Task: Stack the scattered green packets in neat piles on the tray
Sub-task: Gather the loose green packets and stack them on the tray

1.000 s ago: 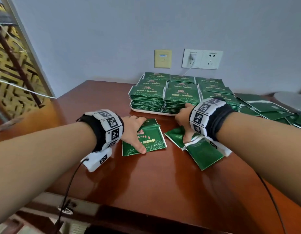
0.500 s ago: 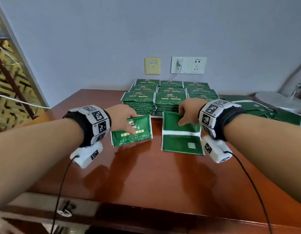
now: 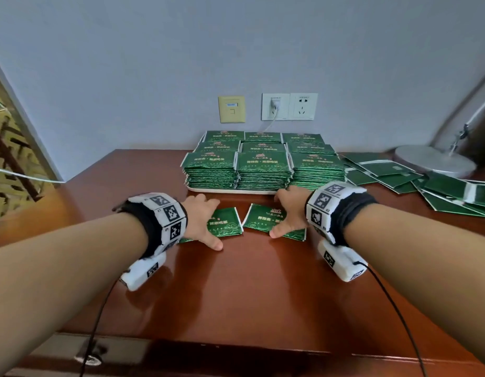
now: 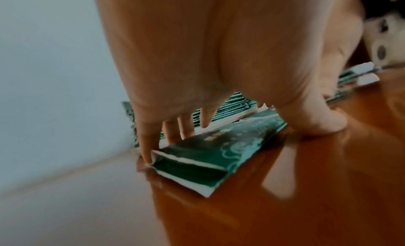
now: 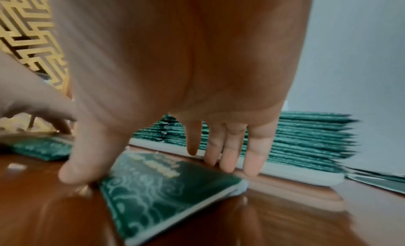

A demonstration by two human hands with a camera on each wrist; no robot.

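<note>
Neat stacks of green packets (image 3: 263,170) fill the white tray (image 3: 230,190) at the back of the wooden table. In front of it, a thin pile of packets (image 3: 226,223) lies printed face up under my left hand (image 3: 208,221). The left wrist view shows this hand (image 4: 230,138) spanning the pile (image 4: 208,156), straight fingers (image 4: 146,151) at its far edge, thumb on the table. My right hand (image 3: 283,213) hovers over another face-up packet (image 3: 263,216). Seen from the right wrist, its thumb touches that packet (image 5: 157,189) at a near corner while the fingers (image 5: 228,156) hang straight above the far edge.
Several loose green packets (image 3: 415,180) lie scattered, mostly back side up, on the table to the right of the tray. A round metal lamp base (image 3: 434,159) stands behind them. Wall sockets (image 3: 289,106) sit above the tray. The table's front edge is near my forearms.
Both hands have set their packets down flat in front of the tray. The right packet, back side up half a second ago, now shows its printed face.
</note>
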